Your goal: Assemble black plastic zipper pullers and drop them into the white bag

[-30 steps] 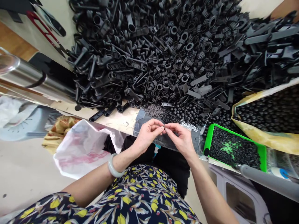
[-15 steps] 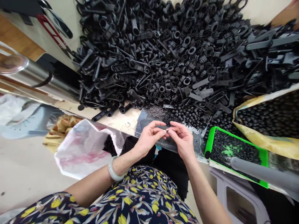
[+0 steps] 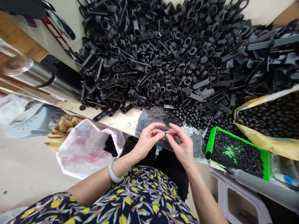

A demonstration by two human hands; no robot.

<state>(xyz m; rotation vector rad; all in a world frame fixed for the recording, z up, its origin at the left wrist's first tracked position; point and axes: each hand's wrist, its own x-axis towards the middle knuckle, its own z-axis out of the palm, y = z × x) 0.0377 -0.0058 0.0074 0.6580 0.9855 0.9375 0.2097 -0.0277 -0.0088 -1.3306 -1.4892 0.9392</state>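
Note:
Above the table's front edge, my left hand (image 3: 150,137) and my right hand (image 3: 181,141) meet at the fingertips. Between them shows a tiny dark piece (image 3: 165,133), too small to name. The left thumb and forefinger are pinched at it; the right fingertips touch the same spot, and whether they grip it too is hard to make out. Just beyond the hands lie small silver pins (image 3: 190,129), black round beads (image 3: 188,114) and a patch of tiny brownish-grey bits (image 3: 156,112) on a dark mat (image 3: 142,120).
A large heap of black plastic parts (image 3: 140,46) covers the table. On the right are a green tray (image 3: 211,141) of small black pieces and a yellow-edged bag (image 3: 268,130) of black balls. A steel flask (image 3: 35,74) lies left. A white bag (image 3: 81,152) hangs below the edge.
My right hand has shifted slightly, its fingers bending differently around the tiny piece. My left hand stays almost in place. The grey bar by the green tray has moved down and right, uncovering more of it.

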